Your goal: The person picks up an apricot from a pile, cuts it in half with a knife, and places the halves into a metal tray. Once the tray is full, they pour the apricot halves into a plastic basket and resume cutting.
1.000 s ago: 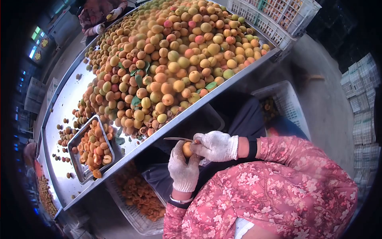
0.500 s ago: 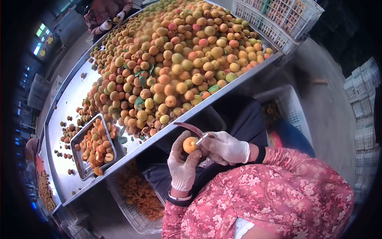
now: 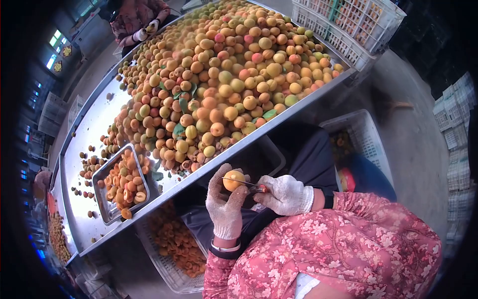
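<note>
Both my hands wear whitish gloves. Between the thumb and fingers of my left hand (image 3: pixel 225 207) is a yellow-orange fruit (image 3: pixel 233 180), held just below the metal table's front edge. My right hand (image 3: pixel 286 195) is closed round the red handle of a knife (image 3: pixel 245 182). Its thin blade lies across the fruit and points left; how deep it sits cannot be seen. Beyond them, a large heap of whole fruit (image 3: pixel 219 89) covers much of the table (image 3: pixel 74 199). A metal tray (image 3: pixel 103 212) on the table holds halved fruit.
Below the table edge stands a crate (image 3: pixel 167 279) of orange fruit pieces. Another crate (image 3: pixel 376 134) is beside my legs on the right. Stacked crates (image 3: pixel 348 55) stand at the table's far right. Across the table, a person (image 3: pixel 137 22) in gloves handles something small.
The knife, raised over the fruit with its curved blade upward before, now lies with its blade across the fruit. My left hand has shifted slightly left. The view has shifted a little.
</note>
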### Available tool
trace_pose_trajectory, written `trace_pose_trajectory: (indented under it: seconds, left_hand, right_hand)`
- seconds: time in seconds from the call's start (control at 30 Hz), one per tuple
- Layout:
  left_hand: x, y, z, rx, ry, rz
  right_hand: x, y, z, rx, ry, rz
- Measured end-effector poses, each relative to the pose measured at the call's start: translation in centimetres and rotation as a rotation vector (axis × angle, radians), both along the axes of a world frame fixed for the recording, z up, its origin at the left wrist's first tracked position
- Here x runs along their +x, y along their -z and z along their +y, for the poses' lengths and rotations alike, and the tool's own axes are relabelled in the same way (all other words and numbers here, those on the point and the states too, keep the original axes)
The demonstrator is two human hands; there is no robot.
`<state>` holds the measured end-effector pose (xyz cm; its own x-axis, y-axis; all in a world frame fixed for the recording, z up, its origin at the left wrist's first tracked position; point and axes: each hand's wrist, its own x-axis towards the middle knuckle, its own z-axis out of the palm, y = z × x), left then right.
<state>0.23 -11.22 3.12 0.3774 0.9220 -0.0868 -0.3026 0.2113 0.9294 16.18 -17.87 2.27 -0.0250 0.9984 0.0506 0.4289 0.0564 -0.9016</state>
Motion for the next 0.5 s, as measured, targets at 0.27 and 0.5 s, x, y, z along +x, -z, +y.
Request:
trace_pose_trajectory:
  seconds: [0.27, 0.5]
  left_hand:
    - [0.7, -0.9, -0.3, 0.022, -0.085, 0.055]
    - [0.5, -1.0, -0.2, 0.049, -0.066, 0.221]
  right_hand:
    - [-0.2, 1.0, 0.2, 0.056, 0.034, -0.043]
    - [-0.6, 2.4, 0.6, 0.054, 0.043, -0.046]
